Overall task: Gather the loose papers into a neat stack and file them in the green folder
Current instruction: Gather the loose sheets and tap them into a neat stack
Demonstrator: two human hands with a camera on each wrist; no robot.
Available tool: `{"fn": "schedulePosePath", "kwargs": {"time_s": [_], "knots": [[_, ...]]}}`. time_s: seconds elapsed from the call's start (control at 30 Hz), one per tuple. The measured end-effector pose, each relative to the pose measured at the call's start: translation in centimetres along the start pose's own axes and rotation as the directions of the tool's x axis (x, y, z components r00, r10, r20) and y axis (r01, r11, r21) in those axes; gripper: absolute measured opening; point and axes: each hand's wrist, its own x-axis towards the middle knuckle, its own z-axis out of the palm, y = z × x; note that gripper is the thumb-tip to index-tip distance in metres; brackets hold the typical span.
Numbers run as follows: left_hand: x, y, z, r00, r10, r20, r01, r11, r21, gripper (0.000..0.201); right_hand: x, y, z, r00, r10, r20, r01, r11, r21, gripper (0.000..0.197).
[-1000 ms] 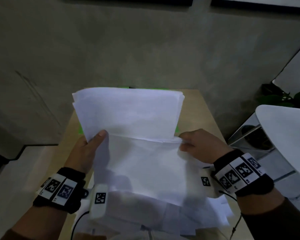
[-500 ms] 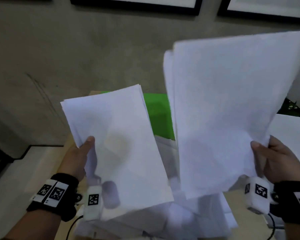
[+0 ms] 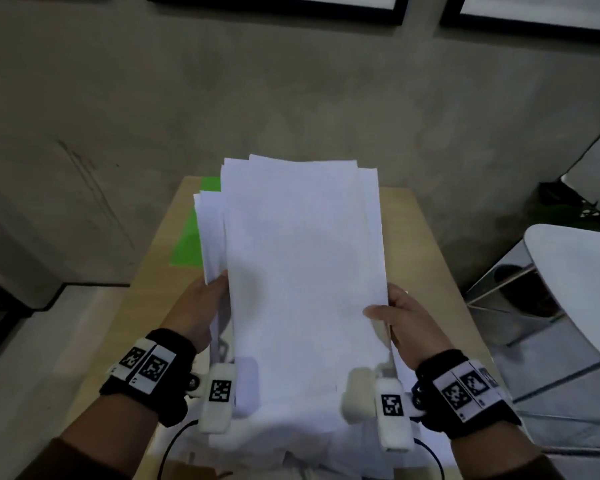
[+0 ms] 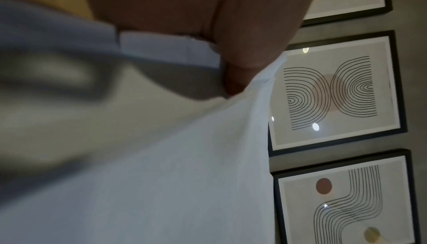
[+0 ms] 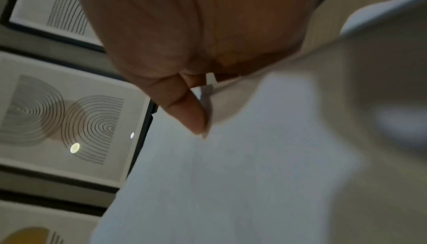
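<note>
A thick bundle of white papers (image 3: 302,271) stands lifted over the wooden table (image 3: 426,244), its sheets unevenly aligned at the top and left. My left hand (image 3: 201,306) grips the bundle's left edge, thumb on the front (image 4: 249,43). My right hand (image 3: 399,317) grips the right edge, thumb (image 5: 184,109) pressed on the front sheet. More loose white papers (image 3: 291,455) lie on the table under my wrists. The green folder (image 3: 191,237) lies flat at the table's far left, mostly hidden behind the bundle.
A white round table (image 3: 575,289) with metal legs stands to the right, with a dark plant (image 3: 565,206) behind it. A grey wall with framed line-art prints (image 4: 332,90) rises beyond the table. A cable (image 3: 174,445) hangs from my left wrist.
A second ago both hands held one sheaf; half a second ago each held a separate sheaf, apart and raised. Now the two sheaves are together as one bundle, gripped on both sides.
</note>
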Motion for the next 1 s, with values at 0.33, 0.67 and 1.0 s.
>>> {"fn": "schedulePosePath", "kwargs": {"time_s": [0.33, 0.67, 1.0], "knots": [[-1.1, -0.1, 1.5, 0.997, -0.039, 0.072, 0.042, 0.998, -0.04, 0.054, 0.7, -0.2, 1.9, 0.999, 0.024, 0.03, -0.021, 0.995, -0.101, 0.038], [-3.1, 0.8, 2.2, 0.926, 0.356, 0.124, -0.373, 0.914, 0.161, 0.027, -1.5, -1.5, 1.9, 0.969, -0.244, -0.037, 0.239, 0.966, -0.1, 0.033], [-3.4, 1.3, 2.8, 0.909, 0.408, 0.083, -0.416, 0.897, 0.151, 0.018, -1.3, -0.7, 1.8, 0.937, -0.333, -0.103, 0.327, 0.942, -0.076, 0.044]]}}
